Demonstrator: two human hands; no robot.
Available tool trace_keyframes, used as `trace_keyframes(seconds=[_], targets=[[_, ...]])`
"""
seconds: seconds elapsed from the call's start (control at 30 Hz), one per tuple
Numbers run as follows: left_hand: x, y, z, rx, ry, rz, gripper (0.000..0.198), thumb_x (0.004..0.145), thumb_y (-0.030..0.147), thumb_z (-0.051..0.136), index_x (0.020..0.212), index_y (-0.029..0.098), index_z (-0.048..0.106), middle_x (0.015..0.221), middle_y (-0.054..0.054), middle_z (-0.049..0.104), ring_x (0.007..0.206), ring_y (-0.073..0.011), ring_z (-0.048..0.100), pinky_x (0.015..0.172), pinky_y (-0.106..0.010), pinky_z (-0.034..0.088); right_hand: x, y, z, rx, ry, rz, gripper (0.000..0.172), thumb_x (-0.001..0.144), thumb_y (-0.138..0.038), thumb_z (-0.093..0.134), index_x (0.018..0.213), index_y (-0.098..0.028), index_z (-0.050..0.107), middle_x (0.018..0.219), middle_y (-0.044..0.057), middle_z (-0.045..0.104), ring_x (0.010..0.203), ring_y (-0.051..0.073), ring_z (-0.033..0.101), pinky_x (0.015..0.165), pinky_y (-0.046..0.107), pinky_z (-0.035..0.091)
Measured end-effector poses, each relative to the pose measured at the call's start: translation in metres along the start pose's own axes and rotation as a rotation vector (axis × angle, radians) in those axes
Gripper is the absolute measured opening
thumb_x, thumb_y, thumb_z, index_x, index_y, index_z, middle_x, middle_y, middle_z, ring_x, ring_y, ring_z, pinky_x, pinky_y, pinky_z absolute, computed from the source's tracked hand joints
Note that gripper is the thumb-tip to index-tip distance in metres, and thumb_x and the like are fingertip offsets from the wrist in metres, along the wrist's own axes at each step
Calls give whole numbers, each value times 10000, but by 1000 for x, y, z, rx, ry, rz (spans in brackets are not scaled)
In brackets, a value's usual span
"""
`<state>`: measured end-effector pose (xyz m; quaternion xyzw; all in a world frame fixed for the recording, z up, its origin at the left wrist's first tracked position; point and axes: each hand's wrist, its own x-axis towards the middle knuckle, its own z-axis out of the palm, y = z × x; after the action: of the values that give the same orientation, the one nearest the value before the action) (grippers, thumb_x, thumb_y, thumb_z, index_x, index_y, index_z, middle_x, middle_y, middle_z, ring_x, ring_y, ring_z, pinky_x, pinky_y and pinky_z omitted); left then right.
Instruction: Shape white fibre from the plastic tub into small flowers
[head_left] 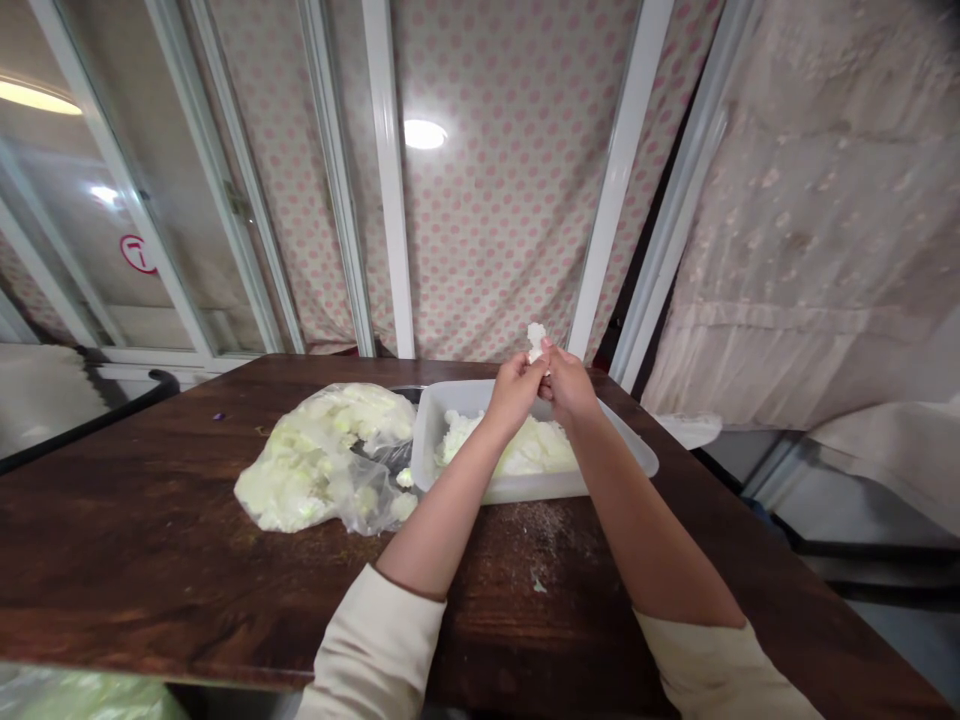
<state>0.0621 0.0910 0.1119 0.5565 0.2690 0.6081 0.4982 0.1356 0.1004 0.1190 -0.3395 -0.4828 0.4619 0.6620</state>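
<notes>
The left hand and right hand are both closed and meet fingertip to fingertip, pinching a lump of crumbly white food that pokes up above the fingers. The lump is held in the air over the far side of a clear plastic tub, not touching it. The tub sits on a dark wooden counter and holds a heap of the same white crumbles, directly below the forearms. Just left of the tub, and touching it, lies a clear plastic bag filled with pale, greenish-white crumbles. Near the tub's front edge, a pale powdery scatter marks the counter. Beyond the tub hangs a pink polka-dot curtain.
</notes>
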Motion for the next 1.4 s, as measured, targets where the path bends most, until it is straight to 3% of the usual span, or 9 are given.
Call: trace_keyframes(seconds=[0.07, 0.2, 0.4, 0.57, 0.83, 1.03, 1.13, 1.27, 1.4], targets=[[-1, 0, 2, -34, -5, 9, 263, 746, 334, 547, 611, 167, 395, 450, 87, 372, 358, -19, 338, 412, -165, 267, 1, 0, -1, -15, 3, -29, 372, 735, -499, 577, 638, -187, 400, 421, -88, 305, 325, 30, 245, 316, 177, 155], [-1, 3, 2, -115, 116, -11, 251, 751, 285, 535, 591, 170, 380, 421, 98, 312, 336, -17, 308, 382, -161, 222, 1, 5, 3, -72, -19, -98, 385, 735, -548, 544, 659, -189, 425, 425, -87, 310, 332, 39, 275, 325, 183, 177], [1, 6, -7, -99, 162, 3, 228, 789, 253, 480, 585, 169, 422, 361, 88, 354, 291, -41, 349, 346, -171, 219, -3, 11, 13, -152, -81, -46, 310, 794, -514, 478, 815, -204, 478, 433, -96, 284, 347, 50, 275, 347, 187, 204], [1, 4, -9, -85, 179, 10, 260, 793, 320, 496, 590, 166, 443, 350, 74, 399, 289, -52, 371, 345, -175, 253, -5, 12, 16, -147, -59, -19, 309, 826, -515, 410, 833, -210, 458, 419, -97, 278, 345, 56, 254, 354, 192, 205], [3, -1, -8, -144, 221, -17, 299, 767, 387, 543, 587, 165, 454, 351, 72, 400, 286, -57, 363, 332, -181, 269, -3, 17, 15, -76, -103, -21, 310, 789, -517, 481, 782, -213, 423, 416, -106, 237, 347, 47, 218, 358, 191, 169], [2, -1, -5, -147, 276, 17, 383, 736, 467, 560, 554, 165, 409, 389, 74, 368, 306, -44, 358, 337, -175, 264, -5, 16, 15, -73, -87, -32, 366, 735, -559, 525, 790, -198, 497, 437, -91, 263, 352, 44, 218, 347, 195, 160], [1, -3, -4, -114, 239, 24, 405, 753, 512, 513, 563, 169, 410, 395, 64, 377, 317, -55, 366, 350, -189, 269, -4, 16, 13, -110, -64, -28, 384, 718, -571, 533, 762, -189, 525, 423, -86, 276, 345, 49, 239, 344, 201, 180], [3, -7, -6, -2, 180, 37, 454, 761, 560, 464, 542, 168, 400, 403, 60, 346, 366, -52, 339, 404, -200, 262, 1, 15, 4, -270, 14, -156, 382, 715, -551, 528, 683, -171, 551, 436, -56, 363, 376, 71, 345, 376, 216, 286], [9, -9, -15, 239, 189, 112, 483, 702, 532, 554, 479, 164, 336, 437, 65, 288, 438, -44, 275, 461, -207, 237, 10, 11, -12, -437, 53, -300, 330, 663, -483, 594, 666, -153, 595, 530, -19, 495, 487, 92, 444, 454, 221, 359]])
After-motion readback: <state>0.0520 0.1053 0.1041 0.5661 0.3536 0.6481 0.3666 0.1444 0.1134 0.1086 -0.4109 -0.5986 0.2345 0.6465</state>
